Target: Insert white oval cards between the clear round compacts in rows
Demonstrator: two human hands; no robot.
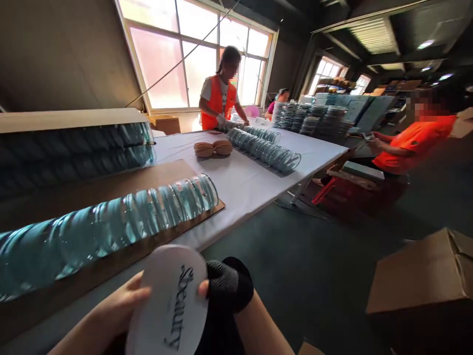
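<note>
Low in view, just below the table edge [221,231], your bare left hand [118,308] and black-gloved right hand [225,288] both grip a round white disc [168,301] printed "Beauty"; a row of clear glass discs [111,227] lies on cardboard beside it

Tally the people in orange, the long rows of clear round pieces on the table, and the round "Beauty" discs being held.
People in orange: 2
Rows of clear round pieces: 3
"Beauty" disc, held by left hand and right hand: 1
Total: 6
</note>
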